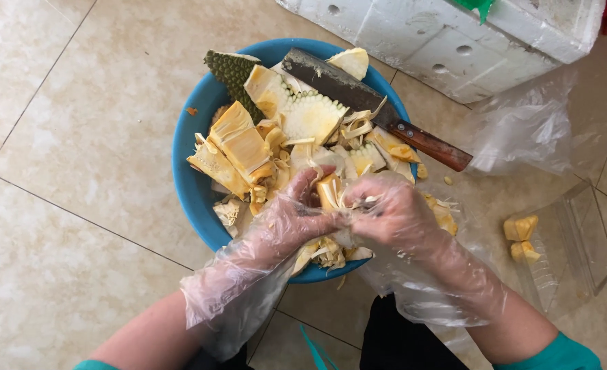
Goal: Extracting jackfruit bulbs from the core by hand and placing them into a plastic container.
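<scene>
My left hand and my right hand, both in loose clear plastic gloves, meet over the near side of a blue basin. Together they grip a yellow jackfruit piece with pale stringy fibres. The basin is heaped with cut jackfruit chunks, green spiky rind and fibres. A cleaver with a dark blade and a brown wooden handle lies across the far rim, handle pointing right.
A clear plastic container at the right holds two yellow fruit pods. A crumpled clear plastic bag lies beyond it. A white foam box stands at the top right. The floor is beige tile.
</scene>
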